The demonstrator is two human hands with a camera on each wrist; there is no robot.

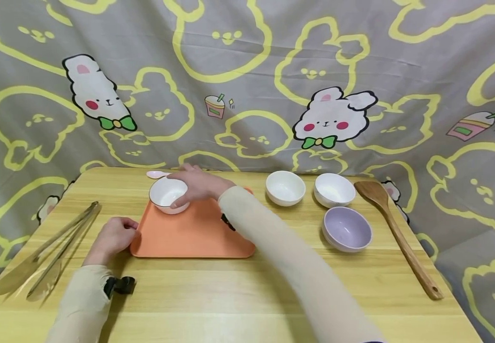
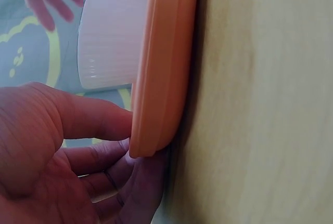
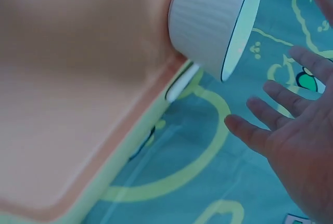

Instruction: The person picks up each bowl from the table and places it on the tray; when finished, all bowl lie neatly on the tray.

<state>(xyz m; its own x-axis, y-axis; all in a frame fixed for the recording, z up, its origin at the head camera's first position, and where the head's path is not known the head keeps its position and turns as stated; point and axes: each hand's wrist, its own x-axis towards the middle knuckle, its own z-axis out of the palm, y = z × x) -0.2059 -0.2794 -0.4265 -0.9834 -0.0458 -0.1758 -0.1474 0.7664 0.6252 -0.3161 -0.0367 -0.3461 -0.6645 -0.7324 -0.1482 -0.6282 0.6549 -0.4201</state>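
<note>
An orange tray [image 1: 192, 238] lies on the wooden table, with a white dark-rimmed bowl [image 1: 160, 193] standing upright in its far left corner. At the tray's left side, my left hand [image 1: 112, 238] pinches the edge; the left wrist view shows the thumb [image 2: 99, 116] on the rim and the other fingers curled beneath it. My right hand [image 1: 200, 185] reaches across to the bowl, overlapping its right side in the head view. Seen from the right wrist, its spread fingers [image 3: 255, 133] stand apart from the bowl's rim and hold nothing.
Right of the tray are two white bowls [image 1: 285, 189], [image 1: 334, 190] and a purple bowl [image 1: 347, 229]. A wooden spatula [image 1: 397, 233] lies along the right edge, tongs [image 1: 65, 238] along the left. Behind the tray is a pale spoon [image 1: 155, 175], before a patterned curtain [image 1: 239, 62].
</note>
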